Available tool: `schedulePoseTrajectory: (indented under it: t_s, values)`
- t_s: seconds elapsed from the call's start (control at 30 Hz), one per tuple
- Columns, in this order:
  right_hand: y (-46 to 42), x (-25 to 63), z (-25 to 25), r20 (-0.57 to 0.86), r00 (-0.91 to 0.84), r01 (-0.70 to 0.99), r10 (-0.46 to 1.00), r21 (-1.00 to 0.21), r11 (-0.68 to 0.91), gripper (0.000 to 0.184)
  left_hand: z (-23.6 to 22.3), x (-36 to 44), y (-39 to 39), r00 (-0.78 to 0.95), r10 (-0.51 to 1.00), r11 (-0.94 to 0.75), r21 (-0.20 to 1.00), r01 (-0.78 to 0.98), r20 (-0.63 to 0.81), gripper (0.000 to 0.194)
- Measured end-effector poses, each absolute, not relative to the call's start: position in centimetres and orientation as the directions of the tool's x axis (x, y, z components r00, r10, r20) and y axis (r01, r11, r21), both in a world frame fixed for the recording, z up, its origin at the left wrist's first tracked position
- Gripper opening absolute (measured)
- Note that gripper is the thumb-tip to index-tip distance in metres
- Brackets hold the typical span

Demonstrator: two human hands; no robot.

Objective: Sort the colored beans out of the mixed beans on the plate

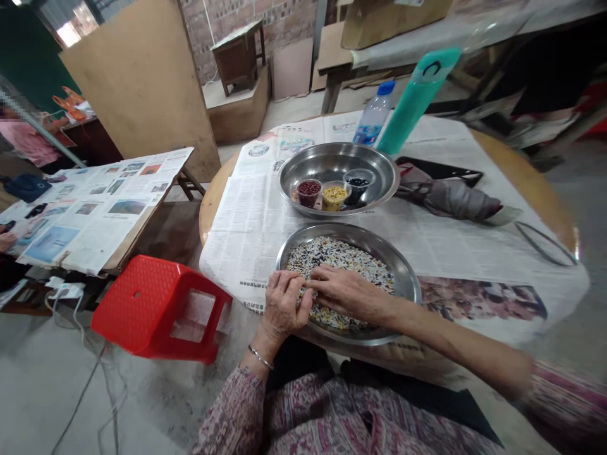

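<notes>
A steel tray of mixed light, dark and yellow beans sits at the near edge of a round table covered in newspaper. My left hand rests on the tray's near-left rim, fingers curled together over some beans. My right hand lies across the beans, fingertips pinched together against the left hand. Behind, a second steel tray holds three small cups: red beans, yellow beans and dark beans.
A water bottle, a teal flask and a folded grey umbrella lie behind the trays. A red plastic stool stands to the left. Another newspaper-covered table is at far left, with a person in pink beyond it.
</notes>
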State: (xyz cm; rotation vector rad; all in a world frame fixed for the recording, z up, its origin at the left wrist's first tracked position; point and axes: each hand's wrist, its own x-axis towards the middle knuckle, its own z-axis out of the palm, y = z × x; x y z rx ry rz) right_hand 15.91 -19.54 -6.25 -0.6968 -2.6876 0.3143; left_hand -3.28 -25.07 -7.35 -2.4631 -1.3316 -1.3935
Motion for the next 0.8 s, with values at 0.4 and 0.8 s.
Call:
schedulePoseTrajectory:
  t_s: [0.4, 0.8]
  values:
    - [-19.5, 19.6, -7.1, 0.216, -0.466, 0.812, 0.858, -0.280, 0.511, 0.039, -7.5, -3.3, -24.9, 0.255, 0.672, -0.640, 0.373, 0.672, 0.695, 0.013]
    - [-22.6, 15.9, -5.3, 0.199, -0.846, 0.376, 0.494, -0.434, 0.819, 0.021, -7.5, -3.4, -25.1, 0.262, 0.700, -0.611, 0.367, 0.701, 0.664, 0.016]
